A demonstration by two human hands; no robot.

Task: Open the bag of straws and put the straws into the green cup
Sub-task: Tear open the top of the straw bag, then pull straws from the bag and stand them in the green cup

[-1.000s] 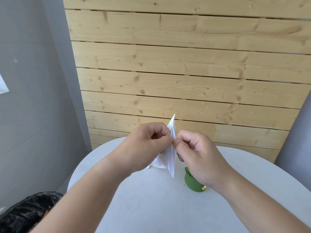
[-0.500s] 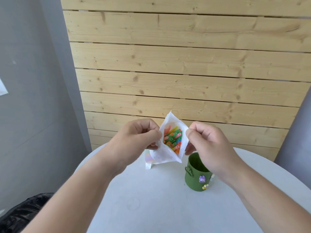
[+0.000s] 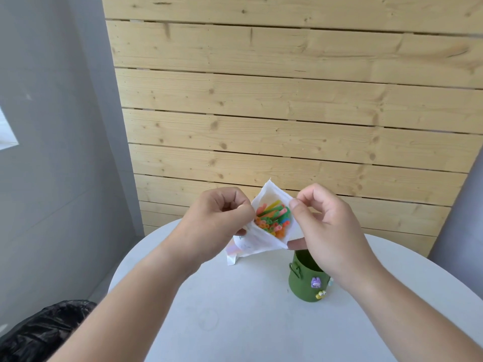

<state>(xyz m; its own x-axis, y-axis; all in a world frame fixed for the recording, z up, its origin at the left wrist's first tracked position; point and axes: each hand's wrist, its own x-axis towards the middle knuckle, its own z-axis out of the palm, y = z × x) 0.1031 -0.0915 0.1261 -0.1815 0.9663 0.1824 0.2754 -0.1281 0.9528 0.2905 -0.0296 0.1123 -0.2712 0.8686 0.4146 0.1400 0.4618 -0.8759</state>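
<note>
A white bag [image 3: 257, 240] hangs in the air above the round white table [image 3: 235, 322], its mouth pulled wide toward me. Inside show the ends of several coloured straws [image 3: 273, 220], orange, green, yellow and red. My left hand [image 3: 217, 222] pinches the left edge of the mouth and my right hand [image 3: 329, 228] pinches the right edge. The green cup [image 3: 304, 282] stands on the table just below my right hand, which hides part of its rim. Small stickers decorate its side.
A wall of pale wooden planks [image 3: 287, 113] rises right behind the table. A grey wall lies to the left. A black plastic bin bag [image 3: 39, 333] sits low at the left, beside the table's edge.
The bag's mouth was pinched flat between both hands a second ago. My hands have drawn apart and spread it, so the straws show. The green cup has come more into sight.
</note>
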